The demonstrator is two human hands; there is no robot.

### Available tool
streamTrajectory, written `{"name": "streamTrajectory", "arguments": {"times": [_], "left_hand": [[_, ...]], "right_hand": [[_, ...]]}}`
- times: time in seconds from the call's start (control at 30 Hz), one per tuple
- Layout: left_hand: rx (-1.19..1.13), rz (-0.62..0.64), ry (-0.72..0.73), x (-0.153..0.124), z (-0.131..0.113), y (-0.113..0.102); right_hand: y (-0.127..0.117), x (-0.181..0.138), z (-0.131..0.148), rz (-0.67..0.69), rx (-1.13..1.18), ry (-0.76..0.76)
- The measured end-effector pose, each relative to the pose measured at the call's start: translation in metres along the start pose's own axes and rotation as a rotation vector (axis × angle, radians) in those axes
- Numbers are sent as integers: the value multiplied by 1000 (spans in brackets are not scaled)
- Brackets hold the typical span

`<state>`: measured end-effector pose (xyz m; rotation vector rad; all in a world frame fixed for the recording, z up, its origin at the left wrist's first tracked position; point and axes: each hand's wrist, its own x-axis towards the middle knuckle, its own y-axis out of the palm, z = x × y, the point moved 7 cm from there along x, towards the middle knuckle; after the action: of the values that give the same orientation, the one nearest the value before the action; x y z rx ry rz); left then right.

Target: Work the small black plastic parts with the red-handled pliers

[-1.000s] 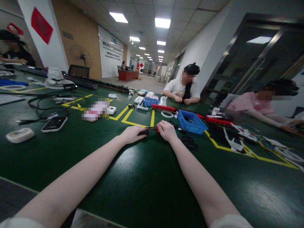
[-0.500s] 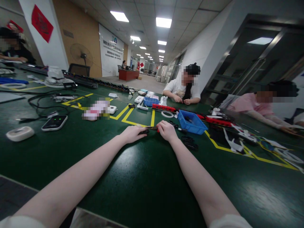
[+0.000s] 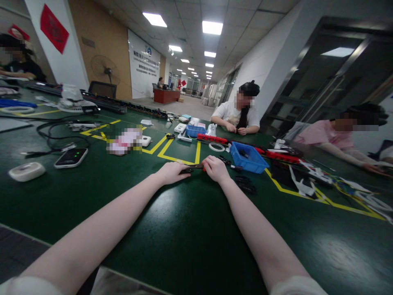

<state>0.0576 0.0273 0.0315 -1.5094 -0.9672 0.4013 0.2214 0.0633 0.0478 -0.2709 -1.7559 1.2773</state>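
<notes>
My left hand (image 3: 172, 173) is closed around a dark, slim tool (image 3: 195, 166), whose exact kind is too small to tell. The tool points right and reaches the fingertips of my right hand (image 3: 215, 168). Those fingers are pinched together, with a bit of a small red piece (image 3: 204, 168) showing at their tips; the rest is hidden. Just right of my right hand lie black cable parts (image 3: 225, 160) and a pile of black pieces (image 3: 245, 184). Both hands are just above or on the green table (image 3: 184, 233), between its yellow tape marks.
A blue bin (image 3: 249, 159) with dark parts stands beyond my right hand, near a red strip (image 3: 211, 138). A smaller blue bin (image 3: 195, 131) sits farther back. On the left are a phone-like device (image 3: 71, 157), a white puck (image 3: 27, 171) and black cables (image 3: 49, 131). Co-workers sit around the table.
Almost nothing differs. Both hands keep their place and hold, and the view has shifted very slightly.
</notes>
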Motion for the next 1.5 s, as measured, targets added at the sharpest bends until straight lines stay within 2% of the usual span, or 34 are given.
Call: {"name": "streamTrajectory", "arguments": {"times": [0.97, 1.17, 1.5], "left_hand": [[17, 13, -26, 2, 3, 1], [27, 15, -37, 1, 3, 0], [16, 15, -42, 2, 4, 1]], "right_hand": [[1, 1, 9, 77, -20, -87], [-1, 2, 12, 44, -77, -128], [4, 3, 9, 48, -173, -94]]}}
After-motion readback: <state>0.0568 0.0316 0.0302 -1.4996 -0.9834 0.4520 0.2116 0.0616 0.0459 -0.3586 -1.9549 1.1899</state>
